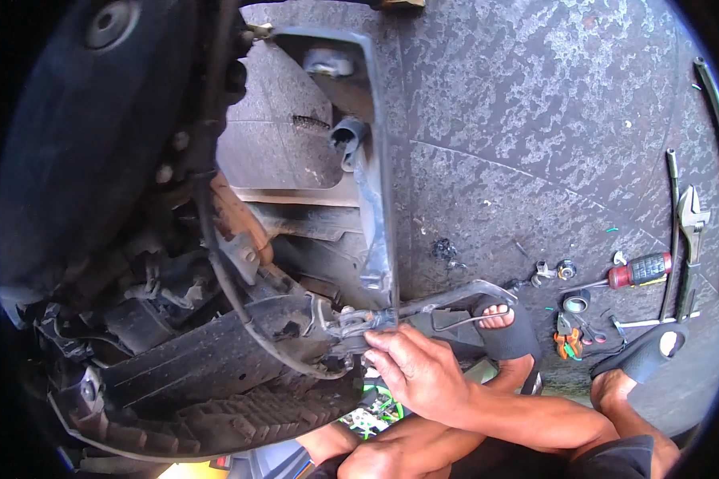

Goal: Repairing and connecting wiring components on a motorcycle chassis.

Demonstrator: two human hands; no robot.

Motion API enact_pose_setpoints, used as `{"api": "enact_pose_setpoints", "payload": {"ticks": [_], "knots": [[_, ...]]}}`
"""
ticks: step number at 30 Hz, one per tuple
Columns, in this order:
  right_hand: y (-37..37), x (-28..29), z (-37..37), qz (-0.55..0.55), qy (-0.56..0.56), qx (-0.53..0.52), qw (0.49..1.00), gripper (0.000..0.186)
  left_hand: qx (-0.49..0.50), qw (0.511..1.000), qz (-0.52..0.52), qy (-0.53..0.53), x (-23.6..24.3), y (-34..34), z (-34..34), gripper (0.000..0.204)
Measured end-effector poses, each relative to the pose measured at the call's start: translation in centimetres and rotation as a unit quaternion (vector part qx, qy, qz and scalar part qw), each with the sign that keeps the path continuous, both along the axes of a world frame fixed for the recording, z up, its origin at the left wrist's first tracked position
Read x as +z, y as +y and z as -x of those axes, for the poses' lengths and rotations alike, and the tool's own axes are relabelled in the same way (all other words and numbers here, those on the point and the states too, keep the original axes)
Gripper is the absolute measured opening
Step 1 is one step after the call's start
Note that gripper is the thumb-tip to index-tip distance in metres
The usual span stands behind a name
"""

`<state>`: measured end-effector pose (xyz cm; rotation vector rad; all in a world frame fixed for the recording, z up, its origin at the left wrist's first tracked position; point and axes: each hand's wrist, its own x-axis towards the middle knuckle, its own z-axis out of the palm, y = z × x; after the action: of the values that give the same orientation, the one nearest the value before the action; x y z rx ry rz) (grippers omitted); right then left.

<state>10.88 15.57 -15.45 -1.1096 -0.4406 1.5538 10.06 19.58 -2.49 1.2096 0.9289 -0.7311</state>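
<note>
My right hand (414, 369) reaches in from the lower right, thumb and fingers pinched at a dirty metal bracket (363, 322) on the underside of a motorbike (216, 351). Whatever lies between the fingertips is too hidden to name. From that bracket a bent metal bar (447, 297) runs right, with a thinner curved rod below it. Just above the fingers ends a dark-edged, upright panel (383, 184). A black cable (244, 307) curves down to the bracket from the left. My left hand does not show.
On the mottled dark floor at right lie a red-and-black screwdriver (639, 270), an adjustable wrench (691, 227), a long socket rod (672, 231), a black tape roll (575, 301), orange-handled pliers (569, 339) and small metal parts (544, 272). My sandaled feet (507, 331) are close by.
</note>
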Motion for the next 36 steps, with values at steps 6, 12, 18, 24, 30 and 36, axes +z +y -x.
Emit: {"api": "enact_pose_setpoints", "payload": {"ticks": [6,12,18,24,30,36], "knots": [[-0.7,0.1,0.2,-0.017,-0.062,0.006,0.998,0.026,-0.027,0.999,-0.027,0.03,0.7,0.1,0.0,0.049],[-1.0,-0.8,1.0,-0.03,-0.033,-0.045,0.998,0.026,-0.01,1.0,-0.015,-0.002,-0.2,0.3,0.6,0.049],[-0.5,-1.0,0.5,-0.041,-0.021,-0.029,0.999,0.027,-0.017,0.998,-0.041,-0.039,-1.1,1.1,0.6,0.05],[-0.2,-1.1,-0.4,-0.057,-0.034,0.004,0.998,0.029,-0.14,0.988,-0.046,-0.036,-2.3,-0.7,1.9,0.045],[-0.1,-0.8,-0.3,-0.056,-0.043,0.018,0.997,0.029,-0.08,0.996,-0.029,-0.028,-1.4,1.3,-0.3,0.043],[-0.1,-1.1,-0.7,-0.06,-0.079,0.063,0.993,0.022,0.08,0.995,-0.064,0.019,-0.2,2.3,-3.4,0.037]]}}
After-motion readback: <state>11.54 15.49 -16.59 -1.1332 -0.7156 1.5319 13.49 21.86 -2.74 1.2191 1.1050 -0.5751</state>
